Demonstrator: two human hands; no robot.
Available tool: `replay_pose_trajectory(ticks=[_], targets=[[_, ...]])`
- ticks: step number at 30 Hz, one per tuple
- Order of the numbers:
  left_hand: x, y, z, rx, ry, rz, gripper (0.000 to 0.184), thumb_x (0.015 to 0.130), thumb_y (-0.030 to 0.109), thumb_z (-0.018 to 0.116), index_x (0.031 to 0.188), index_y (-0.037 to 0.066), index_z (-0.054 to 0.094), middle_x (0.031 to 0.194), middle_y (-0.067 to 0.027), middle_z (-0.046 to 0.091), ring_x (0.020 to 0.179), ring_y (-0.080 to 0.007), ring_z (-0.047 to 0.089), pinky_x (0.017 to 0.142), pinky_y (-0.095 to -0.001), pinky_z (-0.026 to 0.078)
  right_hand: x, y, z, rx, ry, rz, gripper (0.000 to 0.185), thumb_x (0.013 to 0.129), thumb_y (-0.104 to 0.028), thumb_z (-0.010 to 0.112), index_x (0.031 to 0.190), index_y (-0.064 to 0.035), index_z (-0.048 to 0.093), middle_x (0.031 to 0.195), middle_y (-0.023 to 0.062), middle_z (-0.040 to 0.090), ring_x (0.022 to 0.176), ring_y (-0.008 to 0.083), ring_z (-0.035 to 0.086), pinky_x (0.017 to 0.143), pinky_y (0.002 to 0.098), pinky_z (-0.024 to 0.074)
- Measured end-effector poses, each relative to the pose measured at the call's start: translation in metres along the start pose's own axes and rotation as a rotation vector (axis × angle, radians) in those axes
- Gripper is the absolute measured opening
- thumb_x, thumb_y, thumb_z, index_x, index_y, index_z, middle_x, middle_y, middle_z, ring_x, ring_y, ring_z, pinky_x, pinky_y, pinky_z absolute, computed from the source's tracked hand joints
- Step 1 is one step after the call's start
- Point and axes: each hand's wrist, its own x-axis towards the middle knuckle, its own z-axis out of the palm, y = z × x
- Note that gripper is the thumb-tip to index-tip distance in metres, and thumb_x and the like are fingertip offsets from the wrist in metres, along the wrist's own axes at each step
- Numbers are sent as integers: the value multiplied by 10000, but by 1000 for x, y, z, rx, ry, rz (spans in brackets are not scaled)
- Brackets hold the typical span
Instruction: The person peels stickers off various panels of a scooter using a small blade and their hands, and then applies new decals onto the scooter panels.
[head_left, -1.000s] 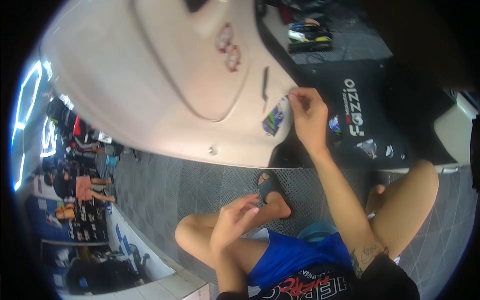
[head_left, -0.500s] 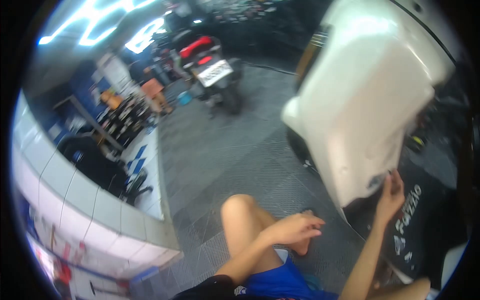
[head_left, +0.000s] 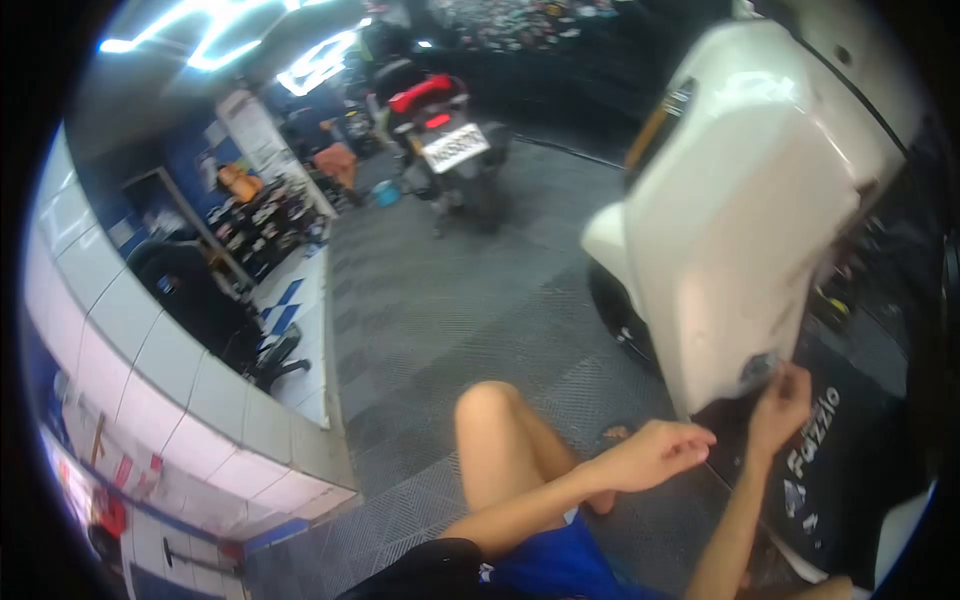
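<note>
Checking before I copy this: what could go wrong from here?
The right hand is at the edge of the sticker, so a corner might crease or tear. A slip could scuff the white panel. The left hand hovers apart from the panel, so it may not steady anything.

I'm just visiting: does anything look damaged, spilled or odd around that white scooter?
Nothing stands out: no spill or obvious damage shows around the white scooter. The small dark sticker near the right hand is eye-catching, but blur hides whether its edges lift.
</note>
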Motion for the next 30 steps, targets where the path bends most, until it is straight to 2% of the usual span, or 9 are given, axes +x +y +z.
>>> replay_pose_trajectory(ticks=[1,7,13,17,18,19,23,27,30], targets=[[6,3,9,-75,-30,-105,380,1068,236,584,1356,-10,616,1168,-110,746,1059,-183,706,898,-320,556,-3,-6,-6,-19,-7,-20,51,966,3,639,931,33,658,850,71,622,769,146,582,691,274,462],[59,-14,45,-852,21,-254,701,1094,502,447,1502,-67,432,1454,-182,565,1332,-264,556,1087,-397,462,-18,-57,-25,-50,-5,58,18,902,30,678,889,18,673,841,99,644,693,176,592,614,307,454],[103,-24,80,-1550,96,-154,585,1070,457,532,1434,0,515,1474,-105,544,1424,-241,449,1170,-398,383,-28,-52,-26,23,13,123,47,893,44,687,882,20,647,830,112,630,695,197,609,617,311,477],[115,-56,96,-1829,16,-10,371,1060,303,603,1341,60,585,1189,-46,672,1139,-164,624,994,-311,542,-35,-54,-25,12,10,78,57,884,48,687,905,12,649,846,119,642,721,219,635,641,323,504],[114,-41,95,-1854,124,-66,263,1060,251,608,1262,86,638,1039,-16,697,976,-127,660,862,-256,577,-35,-55,-24,24,15,62,62,882,50,688,910,10,650,852,121,647,726,224,641,649,325,510],[115,-56,95,-1901,73,-109,213,1067,232,595,1204,85,666,1009,-6,703,943,-116,667,855,-257,576,-36,-55,-24,35,20,47,67,880,51,689,915,8,651,858,122,652,732,229,648,657,327,517],[106,-51,85,-1831,163,-212,176,1081,203,566,1140,79,676,991,5,727,913,-89,669,817,-231,570,-42,-60,-26,-17,-18,12,100,870,68,686,922,-14,662,864,118,665,711,246,681,637,334,535],[96,-53,79,-1896,40,-140,171,1079,185,564,1145,69,672,1006,-5,730,917,-92,679,840,-234,578,-47,-64,-27,-60,-66,-41,107,855,62,702,914,-18,663,863,105,665,706,250,692,606,342,540],[87,-48,79,-1915,71,-142,165,1074,167,568,1151,62,668,1015,-14,733,929,-94,687,865,-240,585,-49,-66,-30,-77,-103,-115,204,751,82,707,925,-14,659,877,103,658,709,279,693,604,356,545]])
